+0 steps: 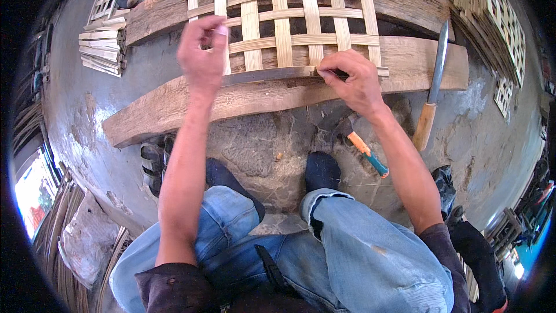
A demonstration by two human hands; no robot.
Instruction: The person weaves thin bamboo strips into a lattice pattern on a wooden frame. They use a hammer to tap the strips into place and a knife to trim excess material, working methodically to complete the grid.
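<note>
A lattice panel of pale woven bamboo strips (pixel 281 17) lies across two thick wooden beams. A dark, narrow strip (pixel 266 75) runs along its near edge, over the nearer beam (pixel 156 104). My right hand (pixel 352 81) is closed, thumb and forefinger pinched on this strip at the panel's near right. Over the panel's left edge is my left hand (pixel 202 52), slightly blurred, its fingers curled and thumb close to the forefinger. Whether anything is between them cannot be made out.
A long knife (pixel 427 122) with a wooden handle leans on the beam at right. A hammer (pixel 369 153) with an orange and teal handle lies between my feet and right arm. Bundled strips (pixel 102 46) lie left; stacked lattice panels (pixel 492 23) stand right. Sandals (pixel 152 168) sit by my left foot.
</note>
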